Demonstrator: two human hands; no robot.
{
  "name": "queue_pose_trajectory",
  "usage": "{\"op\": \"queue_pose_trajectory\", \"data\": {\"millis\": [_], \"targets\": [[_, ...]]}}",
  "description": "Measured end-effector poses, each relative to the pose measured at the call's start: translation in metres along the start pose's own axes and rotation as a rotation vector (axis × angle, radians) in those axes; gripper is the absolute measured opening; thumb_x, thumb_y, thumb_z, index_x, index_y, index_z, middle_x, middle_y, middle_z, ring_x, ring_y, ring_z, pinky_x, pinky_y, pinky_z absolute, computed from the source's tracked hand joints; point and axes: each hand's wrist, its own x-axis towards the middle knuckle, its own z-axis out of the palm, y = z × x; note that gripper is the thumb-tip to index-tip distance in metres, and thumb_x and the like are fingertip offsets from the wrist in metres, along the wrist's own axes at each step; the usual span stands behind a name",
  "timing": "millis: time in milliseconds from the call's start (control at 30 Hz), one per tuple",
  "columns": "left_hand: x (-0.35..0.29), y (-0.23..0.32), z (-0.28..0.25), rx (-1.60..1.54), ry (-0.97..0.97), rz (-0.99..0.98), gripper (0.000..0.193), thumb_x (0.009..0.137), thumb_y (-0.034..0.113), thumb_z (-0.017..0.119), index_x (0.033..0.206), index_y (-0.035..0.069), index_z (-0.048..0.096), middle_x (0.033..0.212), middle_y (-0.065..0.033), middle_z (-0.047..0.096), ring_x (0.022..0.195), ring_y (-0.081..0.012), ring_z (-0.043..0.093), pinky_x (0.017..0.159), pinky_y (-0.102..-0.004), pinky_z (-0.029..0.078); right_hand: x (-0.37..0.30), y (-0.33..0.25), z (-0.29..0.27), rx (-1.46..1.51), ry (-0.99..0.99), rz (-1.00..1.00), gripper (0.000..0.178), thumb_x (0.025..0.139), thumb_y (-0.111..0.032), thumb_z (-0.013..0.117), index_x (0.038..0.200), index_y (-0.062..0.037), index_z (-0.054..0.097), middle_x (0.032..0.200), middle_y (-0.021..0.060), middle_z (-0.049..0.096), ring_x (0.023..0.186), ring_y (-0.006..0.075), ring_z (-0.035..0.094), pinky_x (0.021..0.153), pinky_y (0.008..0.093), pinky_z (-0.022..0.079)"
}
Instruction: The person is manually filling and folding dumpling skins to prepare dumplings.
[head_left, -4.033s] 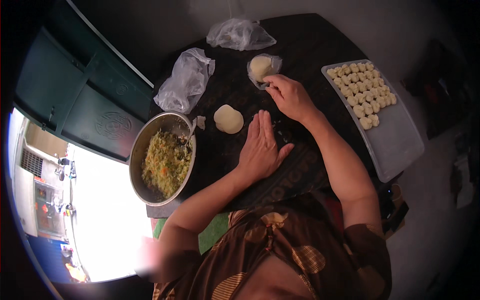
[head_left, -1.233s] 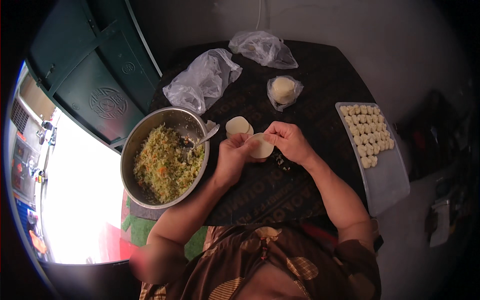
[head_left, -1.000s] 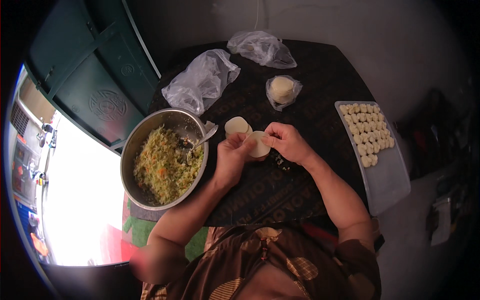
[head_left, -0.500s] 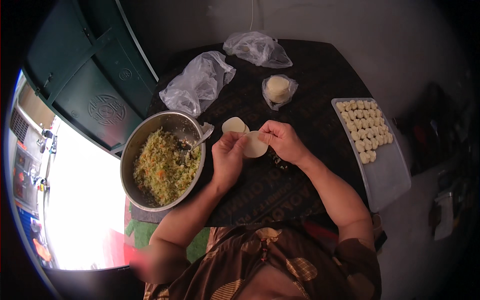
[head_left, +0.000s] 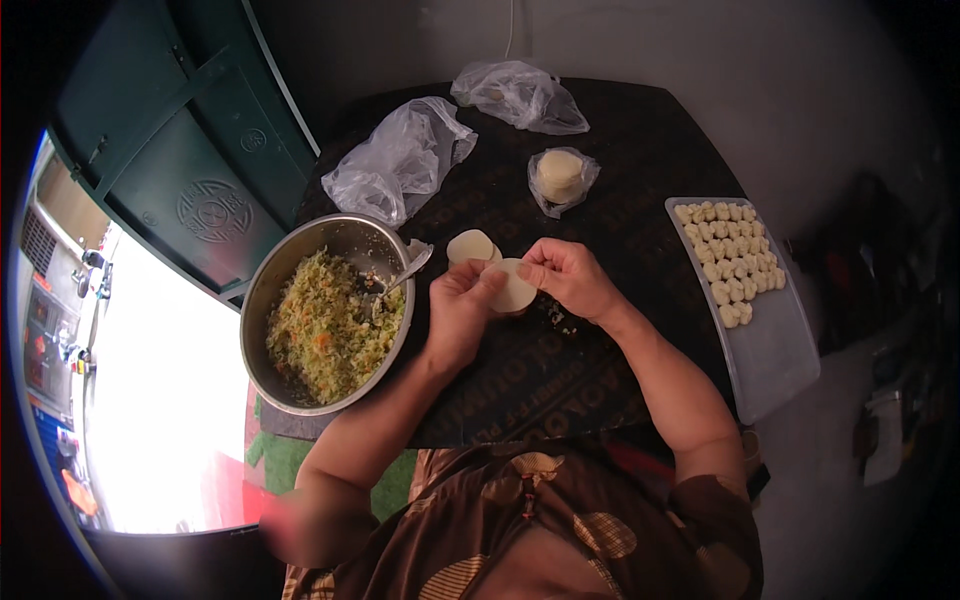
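Between my two hands is a round, pale dumpling wrapper, held flat over the dark table. My left hand pinches its left edge, and my right hand pinches its upper right edge. Just beyond my left fingers lie a few more dumpling wrappers on the table. To the left stands a wide steel bowl with a chopped vegetable filling of green, white and orange bits. A spoon leans over the bowl's right rim, its lower end in the filling.
At the right edge, a translucent tray holds rows of folded dumplings. Farther back is a stack of wrappers on plastic, with two crumpled clear bags behind. Crumbs of filling lie beside my right hand. A green metal door stands left.
Both hands keep their pinch on the wrapper and have barely moved. The whole view has shifted very slightly.
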Motion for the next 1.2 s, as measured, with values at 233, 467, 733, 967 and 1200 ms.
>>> {"op": "queue_pose_trajectory", "data": {"millis": [233,467,733,967,1200], "targets": [[-0.002,0.005,0.006,0.075,0.037,0.019,0.013,0.091,0.009,0.06,0.097,-0.002,0.062,0.086,-0.0051,0.065,0.077,-0.0113,0.062,0.066,-0.0276,0.055,0.002,0.01,-0.001,-0.043,0.026,0.004,0.011,0.09,-0.009,0.062,0.086,0.0005,0.062,0.074,-0.0045,0.057,0.068,0.0025,0.048,0.06,0.02,0.042],[0.001,0.001,0.002,0.204,0.099,0.137,0.009,0.09,0.007,0.06,0.092,-0.001,0.064,0.084,-0.0009,0.065,0.075,-0.0055,0.056,0.071,-0.0211,0.045,0.001,0.009,-0.001,-0.093,-0.013,-0.006,0.011,0.089,-0.009,0.063,0.084,0.0005,0.062,0.074,-0.0039,0.058,0.07,0.0024,0.049,0.062,0.0201,0.043],[0.002,-0.002,0.0,0.066,0.141,0.062,0.009,0.09,0.008,0.06,0.089,0.0,0.063,0.081,-0.0009,0.064,0.071,-0.006,0.055,0.066,-0.0217,0.046,0.0,0.002,-0.002,-0.062,-0.061,0.06,0.012,0.089,-0.01,0.063,0.084,0.0004,0.06,0.073,-0.0038,0.057,0.069,0.0026,0.049,0.06,0.0203,0.043],[-0.001,0.005,0.004,0.076,-0.037,-0.081,0.015,0.092,0.015,0.058,0.092,0.0,0.061,0.086,-0.0047,0.064,0.074,-0.0119,0.062,0.066,-0.0286,0.055,0.001,0.009,-0.003,-0.04,0.025,0.037,0.015,0.089,-0.013,0.064,0.083,0.0002,0.062,0.071,-0.0008,0.059,0.066,0.0048,0.051,0.058,0.0228,0.043],[0.0,0.0,0.001,0.054,0.047,-0.01,0.014,0.092,0.012,0.059,0.093,-0.002,0.061,0.082,-0.0046,0.064,0.071,-0.0107,0.061,0.063,-0.0269,0.054,0.001,0.005,-0.001,-0.023,-0.013,0.057,0.013,0.089,-0.012,0.064,0.085,-0.0002,0.061,0.072,-0.0042,0.057,0.068,0.0022,0.049,0.058,0.0199,0.042]]}}
